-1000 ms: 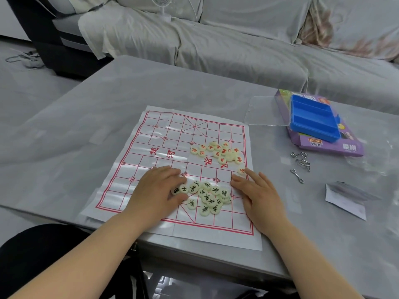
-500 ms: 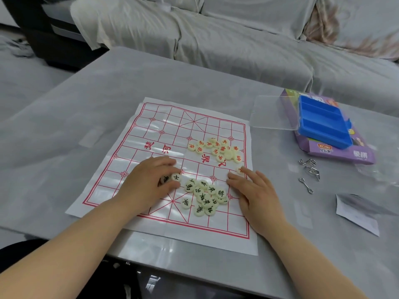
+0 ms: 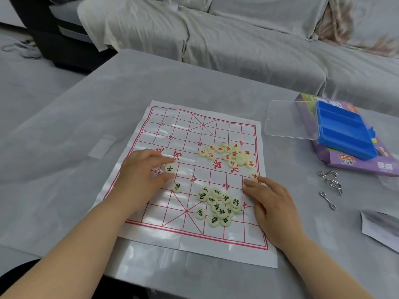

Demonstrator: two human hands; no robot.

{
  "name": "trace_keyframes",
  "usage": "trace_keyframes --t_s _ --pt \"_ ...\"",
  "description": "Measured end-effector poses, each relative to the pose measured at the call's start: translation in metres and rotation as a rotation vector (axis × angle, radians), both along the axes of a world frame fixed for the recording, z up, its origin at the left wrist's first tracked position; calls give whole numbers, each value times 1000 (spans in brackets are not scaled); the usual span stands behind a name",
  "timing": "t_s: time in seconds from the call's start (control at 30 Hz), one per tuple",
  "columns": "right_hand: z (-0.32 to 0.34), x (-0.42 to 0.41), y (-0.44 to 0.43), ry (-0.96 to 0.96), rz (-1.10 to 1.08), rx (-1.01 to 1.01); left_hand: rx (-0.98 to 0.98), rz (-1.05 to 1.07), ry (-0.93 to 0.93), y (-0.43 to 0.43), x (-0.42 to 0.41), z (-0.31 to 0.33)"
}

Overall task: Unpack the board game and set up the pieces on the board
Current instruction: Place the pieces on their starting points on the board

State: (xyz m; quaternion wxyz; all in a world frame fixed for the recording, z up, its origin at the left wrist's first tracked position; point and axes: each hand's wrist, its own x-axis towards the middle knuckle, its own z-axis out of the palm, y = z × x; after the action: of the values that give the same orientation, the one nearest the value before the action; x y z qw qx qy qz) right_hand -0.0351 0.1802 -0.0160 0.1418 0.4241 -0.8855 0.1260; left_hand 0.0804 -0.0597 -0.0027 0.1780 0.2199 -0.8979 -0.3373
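A paper board (image 3: 183, 130) with a red grid lies on the grey table. On its right half sit a cluster of red-lettered round pieces (image 3: 228, 154) and, nearer me, a pile of black-lettered pieces (image 3: 220, 206). My left hand (image 3: 140, 178) is over the board's left side and pinches one black-lettered piece (image 3: 170, 168) between forefinger and thumb. Another black-lettered piece (image 3: 177, 187) lies alone just below it. My right hand (image 3: 269, 203) rests flat on the board's right edge, fingers straight, its fingertip beside a lone red-lettered piece (image 3: 254, 176).
To the right stand a blue compartment tray (image 3: 343, 132) on a purple game box (image 3: 384, 167), with a clear lid (image 3: 287, 121) beside it. Metal wire puzzles (image 3: 330, 184) and a paper slip (image 3: 380, 227) lie nearer. A covered sofa (image 3: 237, 39) runs behind the table.
My left hand has drawn one black-lettered piece leftward out of the pile, and another now lies apart from it. My right hand has stayed put. The view has shifted a little.
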Motion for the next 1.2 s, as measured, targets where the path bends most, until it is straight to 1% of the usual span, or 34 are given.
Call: trace_keyframes --t_s 0.07,0.2,0.37,0.5,0.6,0.63,0.73,0.8,0.9,1.0,1.1,1.2 --pt "1 1 0 -10 1 1 -29 21 -20 -7 -2 -3" --pt "3 2 -1 -38 -2 2 -127 -3 -92 -14 -5 -8" --pt "1 2 1 -88 -21 33 -125 3 -75 -18 -5 -2" --pt "5 4 0 -138 -16 -60 -82 -147 -126 -10 -4 -2" --pt "25 12 -16 -244 -46 -159 -100 -203 -137 -8 -5 -2" --pt "34 14 -24 -312 -65 -149 -113 -206 -128 -8 -4 -2" --pt "48 12 -37 -558 -66 42 -116 -194 -112 -14 -1 -3" --pt "53 13 -40 -628 -53 165 -115 -170 -135 -17 2 -4" --pt "55 16 -36 -686 -37 256 -127 -125 -146 -23 4 -8" --pt "53 19 -35 -707 -45 180 -193 -89 -152 -24 1 -11" --pt "50 17 -48 -670 -63 117 -273 -33 -149 -19 -7 -11" --pt "49 17 -61 -640 -53 163 -250 1 -178 -17 -11 -14"
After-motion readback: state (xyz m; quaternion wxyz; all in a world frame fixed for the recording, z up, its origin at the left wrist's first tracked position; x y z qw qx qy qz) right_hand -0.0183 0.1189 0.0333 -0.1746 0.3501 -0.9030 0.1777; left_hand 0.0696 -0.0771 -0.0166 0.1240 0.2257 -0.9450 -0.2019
